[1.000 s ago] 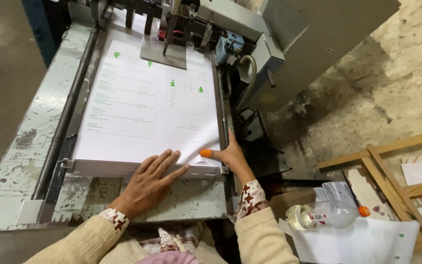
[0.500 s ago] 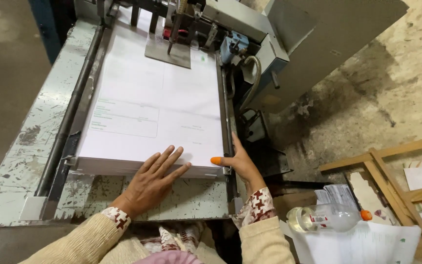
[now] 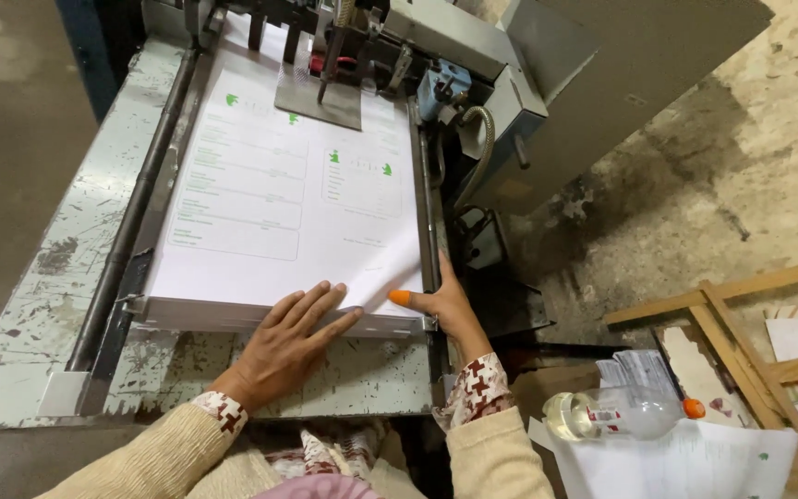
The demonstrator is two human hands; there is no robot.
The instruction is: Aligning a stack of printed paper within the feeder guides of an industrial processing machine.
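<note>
Paper stack (image 3: 288, 203) lies flat on the feed bed of a grey printing machine (image 3: 528, 102), sheets white with green marks and faint form boxes. Near edge of stack sits against a metal stop bar (image 3: 233, 319).

Left hand (image 3: 288, 346): palm down, fingers (image 3: 320, 300) spread and extended, flat across the near edge of the stack, tips on the top sheet. Not gripping anything.

Right hand (image 3: 450, 310): at the stack's near right corner, just beside the right side rail (image 3: 425, 212). Thumb with orange-painted nail lies on the corner; the other fingers are behind the rail and stack edge, so cannot tell whether they are curled around the sheets. Top sheets at this corner are lifted and fanned slightly.

Far end of stack: a grey metal plate (image 3: 320, 100) rests on the paper under the feeder head.

Worktop (image 3: 66, 249) beside the bed: pale painted metal, paint chipped.

To the right, on loose white sheets (image 3: 695, 462): a clear plastic bottle (image 3: 621, 414) with orange cap, lying on its side. Wooden frame (image 3: 741, 342) beyond it, on the concrete floor (image 3: 741, 166).
</note>
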